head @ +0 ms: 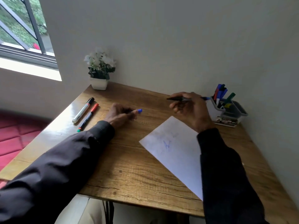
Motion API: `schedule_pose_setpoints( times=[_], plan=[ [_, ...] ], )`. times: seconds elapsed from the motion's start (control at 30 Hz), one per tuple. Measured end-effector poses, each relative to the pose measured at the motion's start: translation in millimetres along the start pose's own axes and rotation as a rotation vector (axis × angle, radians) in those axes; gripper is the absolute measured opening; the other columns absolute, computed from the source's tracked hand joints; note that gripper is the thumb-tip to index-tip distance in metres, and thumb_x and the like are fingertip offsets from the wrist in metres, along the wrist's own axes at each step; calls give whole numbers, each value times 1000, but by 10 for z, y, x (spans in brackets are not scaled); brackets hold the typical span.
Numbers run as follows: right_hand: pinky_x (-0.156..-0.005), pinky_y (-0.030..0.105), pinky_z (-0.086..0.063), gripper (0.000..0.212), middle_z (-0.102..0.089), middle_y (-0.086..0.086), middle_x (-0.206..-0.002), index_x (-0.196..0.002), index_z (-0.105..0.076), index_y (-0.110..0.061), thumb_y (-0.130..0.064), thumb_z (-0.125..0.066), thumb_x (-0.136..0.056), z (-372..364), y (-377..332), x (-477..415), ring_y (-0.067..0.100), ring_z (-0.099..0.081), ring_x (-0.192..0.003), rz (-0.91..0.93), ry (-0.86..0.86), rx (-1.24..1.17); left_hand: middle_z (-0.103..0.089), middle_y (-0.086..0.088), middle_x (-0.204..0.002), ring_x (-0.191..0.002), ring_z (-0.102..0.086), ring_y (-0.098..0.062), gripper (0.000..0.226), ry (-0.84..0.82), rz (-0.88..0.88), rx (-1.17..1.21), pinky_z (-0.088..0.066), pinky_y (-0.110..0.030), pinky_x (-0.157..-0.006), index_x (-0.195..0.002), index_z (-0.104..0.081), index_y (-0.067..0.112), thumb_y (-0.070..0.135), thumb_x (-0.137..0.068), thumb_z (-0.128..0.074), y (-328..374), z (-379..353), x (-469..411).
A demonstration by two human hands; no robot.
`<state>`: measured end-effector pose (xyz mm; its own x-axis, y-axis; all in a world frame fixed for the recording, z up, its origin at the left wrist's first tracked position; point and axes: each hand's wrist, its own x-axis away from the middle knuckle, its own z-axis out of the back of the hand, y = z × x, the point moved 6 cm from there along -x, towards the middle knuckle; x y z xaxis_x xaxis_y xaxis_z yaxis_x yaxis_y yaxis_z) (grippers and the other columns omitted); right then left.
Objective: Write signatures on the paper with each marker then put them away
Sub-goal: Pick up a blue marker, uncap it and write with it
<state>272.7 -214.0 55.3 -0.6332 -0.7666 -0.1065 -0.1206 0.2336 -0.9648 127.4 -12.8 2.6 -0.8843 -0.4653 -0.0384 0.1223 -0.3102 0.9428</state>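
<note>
My right hand (191, 109) holds a dark marker with a blue end (176, 98) level above the table, just beyond the far corner of the white paper (176, 152). The paper lies skewed and carries faint blue scribbles. My left hand (120, 114) rests on the wood and pinches a blue cap (140, 111) at its fingertips. To its left lie two markers side by side: a white one with a black cap (83, 110) and a dark one with a red cap (88, 117). A grey holder (226, 110) at the back right contains several upright markers.
A small white pot of white flowers (99, 73) stands at the table's far left corner against the wall. The wooden table (129, 167) has a window to its left and a red cushioned seat (14, 136) below that. The wall runs close behind the holder.
</note>
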Motion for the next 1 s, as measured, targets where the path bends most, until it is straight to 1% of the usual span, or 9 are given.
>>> schedule_pose_setpoints(
  times=[0.07, 0.17, 0.27, 0.47, 0.57, 0.73, 0.83, 0.9, 1.0],
  plan=[
    [-64, 30, -56, 34, -74, 26, -93, -113, -69, 6, -15, -45, -102, 114, -84, 111, 28, -70, -74, 20, -43, 60, -77, 1, -88, -81, -72, -9, 13, -21, -11, 5, -56, -20, -68, -101, -78, 17, 24, -92, -71, -39, -12, -19],
    [-68, 33, -58, 30, -72, 31, -104, -115, -69, 5, -15, -51, -102, 211, 56, 334, 33, -71, -82, -20, -114, 318, -77, -1, -88, -78, -72, -6, 18, -45, -55, 38, -53, -11, -62, -105, -76, 12, 23, -92, -70, 0, -82, -27],
    [-67, 32, -57, 27, -72, 32, -101, -111, -71, 6, -12, -51, -104, 398, 76, 539, 36, -69, -80, -25, -41, 429, -77, -3, -87, -78, -73, -11, 22, -30, -74, 90, -54, -12, -64, -108, -75, 8, 22, -91, -71, -3, -89, -43],
    [-62, 35, -41, 33, -69, 26, -80, -98, -69, 8, -20, -54, -92, 658, 445, 624, 31, -57, -64, 42, 305, 172, -78, -2, -84, -74, -72, -4, 17, -70, -134, 38, -50, -6, -62, -101, -77, 11, 22, -91, -71, 49, -188, -41],
    [-57, 30, -45, 37, -68, 25, -77, -98, -67, 10, -23, -54, -89, 579, 524, 523, 29, -57, -60, 75, 401, 168, -79, -2, -85, -79, -74, -10, 16, -106, -150, 39, -53, -11, -69, -100, -77, 12, 23, -91, -72, 46, -221, -30],
    [-57, 26, -48, 28, -69, 23, -75, -87, -72, -1, -21, -52, -92, 181, 648, 263, 23, -60, -60, 111, 467, 130, -78, 2, -87, -79, -72, -4, 16, -96, -162, 0, -53, -12, -66, -101, -78, 16, 26, -90, -73, 39, -226, -51],
    [-56, 28, -47, 29, -68, 22, -74, -86, -75, -3, -15, -50, -94, -93, 735, 70, 23, -60, -59, 115, 516, 35, -78, 4, -89, -82, -73, -11, 16, -68, -172, -10, -60, -21, -68, -99, -79, 17, 28, -88, -76, 10, -187, -40],
    [-56, 29, -46, 29, -68, 20, -75, -90, -74, -2, -16, -49, -96, -218, 791, -31, 23, -60, -59, 105, 529, -44, -77, 5, -89, -79, -73, -9, 15, -71, -213, -54, -62, -24, -67, -98, -80, 17, 27, -87, -77, 14, -170, -23],
    [-58, 27, -49, 27, -72, 17, -84, -99, -73, -3, -20, -52, -98, -251, 817, -92, 21, -62, -64, 88, 515, -146, -76, 3, -91, -75, -72, 0, 15, -119, -291, -121, -56, -15, -63, -99, -79, 11, 20, -88, -77, 45, -167, -15]
  ],
)
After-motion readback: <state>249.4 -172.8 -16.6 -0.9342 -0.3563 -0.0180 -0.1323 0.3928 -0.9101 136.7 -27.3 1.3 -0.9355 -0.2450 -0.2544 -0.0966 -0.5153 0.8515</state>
